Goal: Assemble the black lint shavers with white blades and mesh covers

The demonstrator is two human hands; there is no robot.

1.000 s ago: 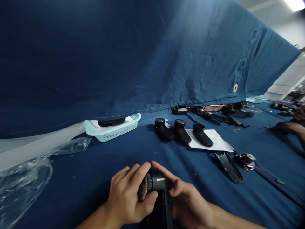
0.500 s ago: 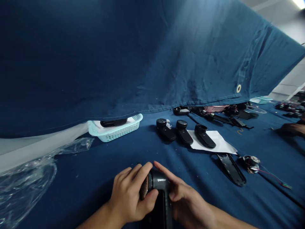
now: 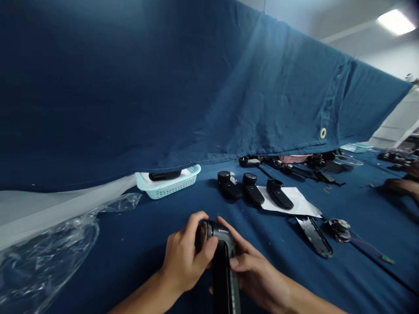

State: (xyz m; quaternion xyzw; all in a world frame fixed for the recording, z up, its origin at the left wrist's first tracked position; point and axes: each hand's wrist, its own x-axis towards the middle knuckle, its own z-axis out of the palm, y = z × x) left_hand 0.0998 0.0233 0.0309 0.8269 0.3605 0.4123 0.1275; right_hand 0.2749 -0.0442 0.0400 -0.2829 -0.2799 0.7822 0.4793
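Note:
Both hands hold a black handheld device (image 3: 221,257) with an angled head, a ribbed ring and a brownish round end face; its kind is unclear. My left hand (image 3: 186,257) curls round the ribbed head, thumb pressed at the neck. Around the handle from the right wraps my right hand (image 3: 252,266), its thumb on the body's edge and its index finger along the back of the head. The small white print on the head is too blurred to read. The lower handle runs out of the picture.
Similar black housings (image 3: 251,189) stand ahead, one on white paper (image 3: 301,200). An open black shell (image 3: 316,237) and a wired motor-like part (image 3: 340,229) lie right. A turquoise basket (image 3: 173,187), clear plastic (image 3: 62,257) and a hanging blue cloth (image 3: 163,87) surround them. Another person's hand (image 3: 399,186) is far right.
The device has tilted, showing more of its handle. My left fingers have drawn back from over the round end towards its rim. The camera view has shifted slightly.

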